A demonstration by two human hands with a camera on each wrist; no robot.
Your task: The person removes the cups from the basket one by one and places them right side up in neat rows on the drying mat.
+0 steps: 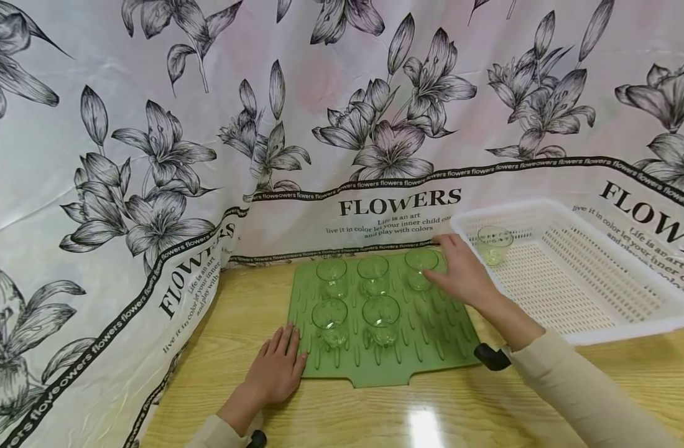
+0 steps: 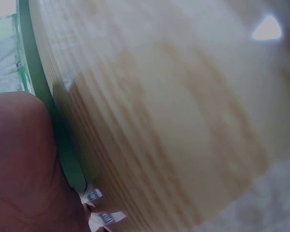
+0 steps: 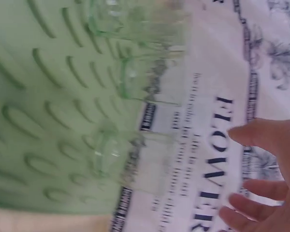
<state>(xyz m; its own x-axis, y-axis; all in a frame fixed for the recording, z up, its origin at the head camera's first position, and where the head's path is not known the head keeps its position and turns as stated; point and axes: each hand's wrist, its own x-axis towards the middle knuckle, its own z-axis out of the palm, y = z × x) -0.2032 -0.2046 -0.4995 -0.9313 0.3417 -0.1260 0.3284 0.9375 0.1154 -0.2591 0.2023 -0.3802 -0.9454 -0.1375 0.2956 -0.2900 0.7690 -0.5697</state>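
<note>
A green ridged mat (image 1: 381,375) lies on the wooden table. Clear drinking glasses stand upright on it, three along the back and two in front. My left hand (image 1: 273,368) lies flat, its fingers at the mat's left edge. Over the mat's back right corner is my right hand (image 1: 464,274), thumb and fingers spread. The back right glass (image 1: 418,269) is nearest to it; in the right wrist view that glass (image 3: 135,157) stands apart from the fingers, and the hand holds nothing. Only part of the left hand (image 2: 24,164) shows in the left wrist view, beside the mat's edge.
To the right stands a white perforated plastic basket (image 1: 647,280) with one glass (image 1: 494,247) in its back left corner. A flower-printed cloth (image 1: 387,218) hangs behind the mat and along the left side. Light glares off the wooden tabletop (image 1: 342,417) in front.
</note>
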